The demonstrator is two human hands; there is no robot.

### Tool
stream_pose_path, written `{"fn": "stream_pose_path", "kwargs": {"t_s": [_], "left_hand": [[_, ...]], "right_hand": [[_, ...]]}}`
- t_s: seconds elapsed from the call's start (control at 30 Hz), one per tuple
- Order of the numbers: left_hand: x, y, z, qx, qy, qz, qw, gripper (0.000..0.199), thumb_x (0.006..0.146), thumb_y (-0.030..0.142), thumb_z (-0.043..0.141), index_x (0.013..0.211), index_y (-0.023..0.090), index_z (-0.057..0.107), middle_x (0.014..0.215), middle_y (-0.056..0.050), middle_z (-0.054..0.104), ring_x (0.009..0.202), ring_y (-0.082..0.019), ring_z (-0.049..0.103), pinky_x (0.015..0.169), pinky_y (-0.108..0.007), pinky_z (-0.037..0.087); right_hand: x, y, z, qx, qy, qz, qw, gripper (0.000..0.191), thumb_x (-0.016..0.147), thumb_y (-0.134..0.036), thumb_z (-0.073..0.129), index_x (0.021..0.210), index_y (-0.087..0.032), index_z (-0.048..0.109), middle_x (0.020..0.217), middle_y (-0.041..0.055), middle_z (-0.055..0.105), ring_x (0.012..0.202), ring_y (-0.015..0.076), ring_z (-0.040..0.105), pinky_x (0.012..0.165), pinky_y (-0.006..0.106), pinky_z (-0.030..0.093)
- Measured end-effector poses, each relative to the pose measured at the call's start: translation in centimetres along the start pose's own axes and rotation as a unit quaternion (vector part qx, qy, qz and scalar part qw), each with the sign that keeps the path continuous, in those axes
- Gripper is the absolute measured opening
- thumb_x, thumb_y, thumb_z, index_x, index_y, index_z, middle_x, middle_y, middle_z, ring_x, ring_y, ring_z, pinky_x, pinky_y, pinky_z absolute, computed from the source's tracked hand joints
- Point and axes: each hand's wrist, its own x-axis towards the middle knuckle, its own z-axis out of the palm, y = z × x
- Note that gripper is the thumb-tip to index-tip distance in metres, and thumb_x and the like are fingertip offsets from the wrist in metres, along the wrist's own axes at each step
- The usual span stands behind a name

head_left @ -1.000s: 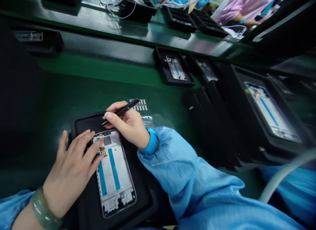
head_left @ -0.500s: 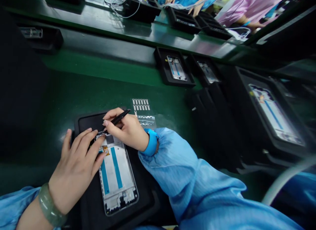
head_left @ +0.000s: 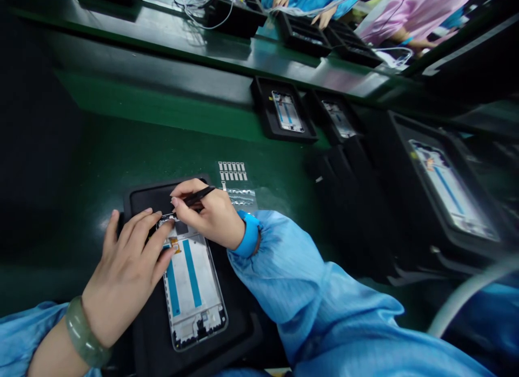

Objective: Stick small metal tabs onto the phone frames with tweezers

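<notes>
Fingers spread and grip loose, the left hand (head_left: pixel 121 271) rests on the upper end of a phone frame (head_left: pixel 184 293) — laid on a black tray (head_left: pixel 146 197) atop the green tabletop (head_left: pixel 162 145) — as the right hand (head_left: pixel 214 217) pinches a slim black tool (head_left: pixel 199 195) near rows of small pale pieces (head_left: pixel 232 176).

1. A phone (head_left: pixel 197 285) lies on a tray (head_left: pixel 148 196).
2. From this phone, the left hand (head_left: pixel 127 258) is at ten o'clock; the right hand (head_left: pixel 211 215), a tool (head_left: pixel 198 195) in it, at twelve.
3. At one, a sheet (head_left: pixel 243 195); farther out, two phone-bearing trays (head_left: pixel 264 118).
4. At two, a tray (head_left: pixel 399 127) with another phone (head_left: pixel 454 196).
</notes>
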Motion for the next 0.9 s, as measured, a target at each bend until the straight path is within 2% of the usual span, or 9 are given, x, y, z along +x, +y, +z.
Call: {"fn": "stream_pose_path", "kwargs": {"t_s": [0.1, 0.33, 0.57, 0.73, 0.9], "left_hand": [[0.0, 0.1, 0.0, -0.002, -0.002, -0.004, 1.000, 0.036, 0.087, 0.030, 0.045, 0.120, 0.018, 0.051, 0.118, -0.013, 0.054, 0.117, -0.029, 0.046, 0.103, -0.060, 0.024], [0.0, 0.1, 0.0, -0.010, 0.005, -0.007, 1.000, 0.034, 0.086, 0.030, 0.046, 0.118, 0.018, 0.052, 0.118, -0.013, 0.055, 0.116, -0.030, 0.047, 0.102, -0.060, 0.024], [0.0, -0.1, 0.0, -0.011, 0.003, -0.011, 1.000, 0.033, 0.086, 0.033, 0.045, 0.116, 0.019, 0.052, 0.118, -0.012, 0.055, 0.115, -0.029, 0.048, 0.102, -0.061, 0.023], [-0.2, -0.1, 0.0, -0.012, -0.003, -0.006, 1.000, 0.036, 0.087, 0.032, 0.045, 0.120, 0.020, 0.050, 0.118, -0.011, 0.054, 0.118, -0.029, 0.045, 0.102, -0.060, 0.024], [-0.1, 0.0, 0.0, -0.017, -0.004, -0.006, 1.000, 0.036, 0.087, 0.032, 0.044, 0.120, 0.020, 0.050, 0.119, -0.012, 0.054, 0.118, -0.030, 0.045, 0.101, -0.061, 0.025]], "right_hand": [[0.1, -0.1, -0.1, -0.006, -0.006, -0.003, 1.000, 0.010, 0.083, -0.022, 0.049, 0.089, -0.017, 0.055, 0.084, 0.0011, 0.063, 0.068, 0.0089, 0.059, 0.066, 0.020, 0.049], [0.5, -0.5, -0.1, -0.053, -0.033, -0.030, 0.998, 0.011, 0.083, -0.022, 0.048, 0.090, -0.018, 0.056, 0.087, 0.0017, 0.063, 0.080, 0.0112, 0.061, 0.074, 0.021, 0.048], [0.5, -0.9, 0.0, -0.126, -0.066, -0.083, 0.986, 0.012, 0.084, -0.020, 0.045, 0.089, -0.018, 0.056, 0.083, 0.0027, 0.063, 0.076, 0.0118, 0.061, 0.069, 0.023, 0.048], [-0.1, 0.1, -0.1, 0.001, 0.003, -0.005, 1.000, 0.009, 0.084, -0.023, 0.049, 0.089, -0.018, 0.055, 0.080, 0.0008, 0.063, 0.068, 0.0093, 0.061, 0.062, 0.019, 0.049], [-0.2, 0.4, 0.0, 0.030, -0.012, 0.027, 0.999, 0.012, 0.083, -0.028, 0.053, 0.087, -0.017, 0.057, 0.077, 0.0003, 0.063, 0.064, 0.0094, 0.060, 0.058, 0.020, 0.048]]}}
